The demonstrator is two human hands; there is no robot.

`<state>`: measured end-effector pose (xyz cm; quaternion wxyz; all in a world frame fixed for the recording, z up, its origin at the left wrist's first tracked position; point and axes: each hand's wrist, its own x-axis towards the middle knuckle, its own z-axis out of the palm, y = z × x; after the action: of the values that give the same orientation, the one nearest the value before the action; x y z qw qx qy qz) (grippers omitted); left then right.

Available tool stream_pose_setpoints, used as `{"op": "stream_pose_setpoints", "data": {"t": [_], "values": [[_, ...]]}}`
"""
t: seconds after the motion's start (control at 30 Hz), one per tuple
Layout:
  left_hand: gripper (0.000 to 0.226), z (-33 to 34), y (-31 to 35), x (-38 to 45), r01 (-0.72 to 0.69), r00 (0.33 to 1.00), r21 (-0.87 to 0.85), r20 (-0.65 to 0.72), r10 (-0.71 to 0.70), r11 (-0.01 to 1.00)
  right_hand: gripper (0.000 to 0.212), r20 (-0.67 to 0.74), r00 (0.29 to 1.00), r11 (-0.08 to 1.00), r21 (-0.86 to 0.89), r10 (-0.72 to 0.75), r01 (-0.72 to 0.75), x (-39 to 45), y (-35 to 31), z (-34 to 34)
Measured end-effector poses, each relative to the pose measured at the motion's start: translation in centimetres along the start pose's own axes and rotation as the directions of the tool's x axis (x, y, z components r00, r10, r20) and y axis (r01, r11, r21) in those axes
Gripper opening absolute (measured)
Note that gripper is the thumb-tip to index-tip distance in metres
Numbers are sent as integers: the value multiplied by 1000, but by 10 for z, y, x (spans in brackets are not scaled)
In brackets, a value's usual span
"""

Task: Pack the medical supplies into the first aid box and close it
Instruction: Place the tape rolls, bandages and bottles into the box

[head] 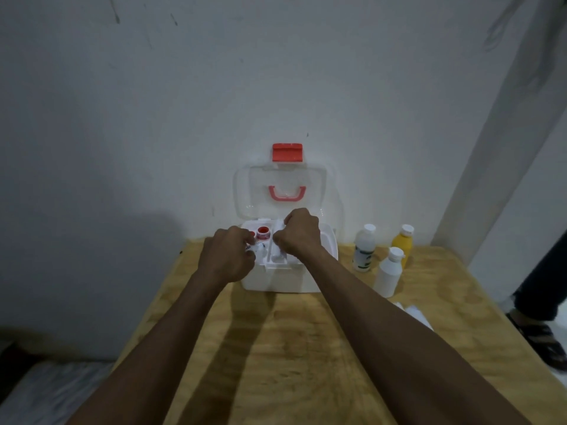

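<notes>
A white first aid box [276,282] stands open at the far end of the wooden table, its clear lid [245,191] with a red latch [287,152] leaning against the wall. A white tray with compartments sits in its top, with a red-and-white tape roll [263,232] in it. My left hand [228,256] is closed on a small white printed item [254,248] over the tray's left side. My right hand [299,233] is closed on a white roll or strip [278,240] over the middle compartment. Right of the box stand two white bottles [364,248] [389,271] and a yellow bottle [403,243].
White packets [415,314] lie on the table's right side, partly hidden behind my right forearm. A person's leg and sandalled foot [543,335] stand on the floor to the right of the table. The wall is directly behind the box.
</notes>
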<state>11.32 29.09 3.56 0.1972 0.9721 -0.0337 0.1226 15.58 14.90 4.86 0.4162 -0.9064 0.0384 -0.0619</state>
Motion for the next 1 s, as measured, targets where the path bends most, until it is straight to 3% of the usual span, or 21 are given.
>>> {"op": "stream_pose_setpoints", "data": {"t": [0.17, 0.4, 0.57, 0.77, 0.9, 1.0], "values": [[22, 4, -1, 4, -13, 1000, 25, -13, 13, 1000, 32, 23, 1000, 998, -59, -14, 15, 5, 7, 3], [31, 7, -3, 3, -1, 999, 7, -42, 2, 1000, 31, 24, 999, 999, 20, -33, 32, 1, 14, -7], [37, 4, 9, -11, -17, 990, -116, -142, 0, 993, 38, 13, 999, 991, 131, -34, 32, -10, 20, -24], [33, 7, 50, -43, -107, 965, -270, -262, 34, 957, 26, -1, 1000, 956, 292, -25, 25, -49, 46, -77], [30, 26, 89, -72, -102, 980, -404, -198, 21, 909, 16, -62, 998, 935, 355, 4, 19, -87, 86, -128], [26, 49, 119, -87, -115, 992, -459, -102, 77, 881, 12, -131, 990, 963, 269, 57, -20, -100, 132, -159]]}}
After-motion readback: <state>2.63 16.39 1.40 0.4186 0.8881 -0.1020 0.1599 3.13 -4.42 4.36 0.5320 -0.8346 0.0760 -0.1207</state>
